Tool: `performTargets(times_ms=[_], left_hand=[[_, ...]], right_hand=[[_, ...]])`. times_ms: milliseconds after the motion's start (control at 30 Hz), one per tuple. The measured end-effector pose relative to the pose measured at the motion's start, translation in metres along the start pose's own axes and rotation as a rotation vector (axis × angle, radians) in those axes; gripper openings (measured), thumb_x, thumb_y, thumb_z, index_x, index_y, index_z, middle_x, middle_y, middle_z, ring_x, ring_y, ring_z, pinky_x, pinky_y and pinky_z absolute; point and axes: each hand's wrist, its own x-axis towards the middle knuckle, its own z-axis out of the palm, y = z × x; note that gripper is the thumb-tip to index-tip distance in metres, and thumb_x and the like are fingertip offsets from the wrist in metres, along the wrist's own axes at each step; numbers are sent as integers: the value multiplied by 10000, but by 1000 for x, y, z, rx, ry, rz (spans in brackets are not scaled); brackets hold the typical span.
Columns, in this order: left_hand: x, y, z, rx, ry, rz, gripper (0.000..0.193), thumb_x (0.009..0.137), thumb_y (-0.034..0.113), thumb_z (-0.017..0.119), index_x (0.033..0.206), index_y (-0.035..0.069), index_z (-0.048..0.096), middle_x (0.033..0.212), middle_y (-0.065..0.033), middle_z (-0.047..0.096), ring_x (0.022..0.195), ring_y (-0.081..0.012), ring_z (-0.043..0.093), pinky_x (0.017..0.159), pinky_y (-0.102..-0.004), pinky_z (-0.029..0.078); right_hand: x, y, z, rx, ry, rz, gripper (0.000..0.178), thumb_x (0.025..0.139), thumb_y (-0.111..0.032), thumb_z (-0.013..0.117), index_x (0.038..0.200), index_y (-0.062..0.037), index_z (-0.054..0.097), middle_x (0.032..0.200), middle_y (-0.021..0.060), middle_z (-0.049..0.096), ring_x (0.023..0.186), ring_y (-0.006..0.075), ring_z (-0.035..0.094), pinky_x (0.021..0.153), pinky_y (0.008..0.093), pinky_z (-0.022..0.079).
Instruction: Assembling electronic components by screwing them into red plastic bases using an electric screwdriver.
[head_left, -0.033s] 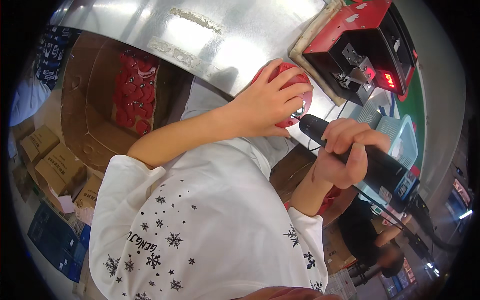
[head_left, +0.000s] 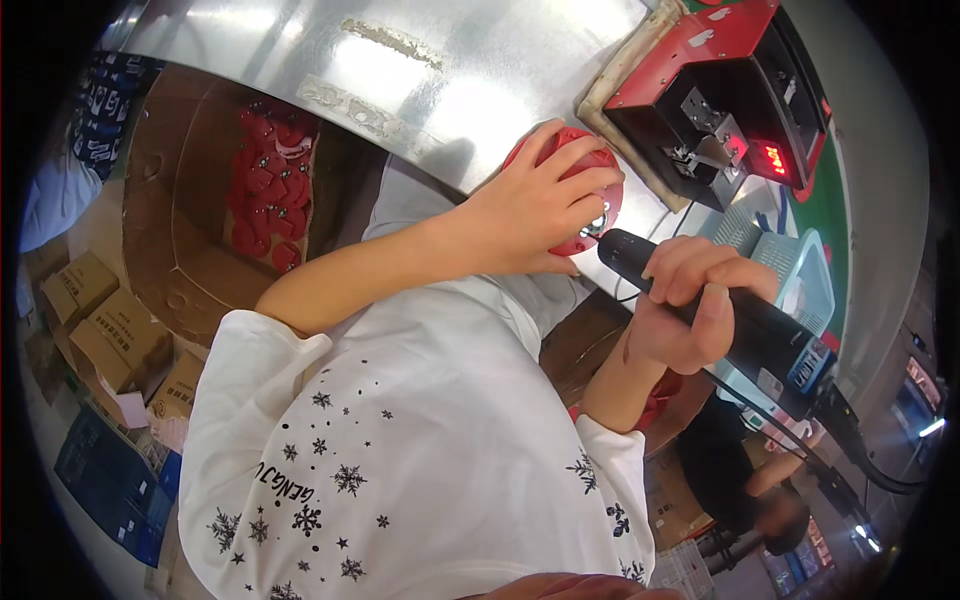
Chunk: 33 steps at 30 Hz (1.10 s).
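Against the frame just before, little differs: the rear of your black corded driver (head_left: pixel 770 350) sits a touch differently, and the red digits on the display (head_left: pixel 774 159) seem altered, too blurred to compare. Your left hand (head_left: pixel 545 200) is practically where it was. Inference: same stage of the work, part steadied, tool at it.

Left fingers: spread and curled over the red round part (head_left: pixel 614 196), grasping it. Right hand (head_left: pixel 705 305): fingers wrapped round the driver body, thumb uppermost, firm hold. The driver's nose points up-left at the part's near right side; whether the bit is seated, I cannot tell.

Position: the part is at the near edge of the steel bench (head_left: pixel 390 80), under your left palm — contact with the metal is hidden.

Edges and room: the red-and-black machine (head_left: pixel 690 60) on its pad (head_left: pixel 598 95) bounds you up-right, near the part. The light blue basket (head_left: pixel 815 285) lies just beyond the driver, limiting a swing that way. The cable (head_left: pixel 847 432) trails off right. The widest stretch of metal is up and left of your left hand — judged the easier way out.
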Motion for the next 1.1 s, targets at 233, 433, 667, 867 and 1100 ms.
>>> performTargets(times_ms=[233,433,667,867,1100], left_hand=[[0,-7,-18,1,-26,81,479,590,308,725,958,54,553,1132,-78,488,1139,-294,395,993,-475,272],[-59,-9,-61,91,-18,-99,502,526,306,783,903,85,538,1233,-101,467,1182,-343,385,957,-514,294],[-151,-26,-146,561,393,-640,476,555,241,788,932,77,548,1207,-121,481,1179,-352,388,973,-463,300],[-154,-68,-160,907,470,-786,504,671,313,741,1043,36,546,1246,-160,432,1208,-386,341,995,-510,243],[10,-100,-125,436,403,-140,317,689,237,682,911,32,585,949,-135,577,973,-318,526,839,-403,402]], right_hand=[[1,-8,9,-59,-49,-12,226,777,-180,525,887,-7,430,560,69,443,448,160,420,440,288,374],[5,-21,-4,204,-1,-218,236,775,-208,510,888,-14,439,540,55,426,431,130,401,431,265,360],[-3,3,-20,32,281,37,170,725,-64,497,881,-13,453,542,43,399,427,119,385,428,242,354],[0,7,-24,29,322,42,177,731,-76,500,892,-19,455,536,43,406,425,122,388,421,240,345],[-5,6,-15,12,334,-25,174,731,-67,502,887,-14,449,530,49,411,410,124,391,416,241,359]])
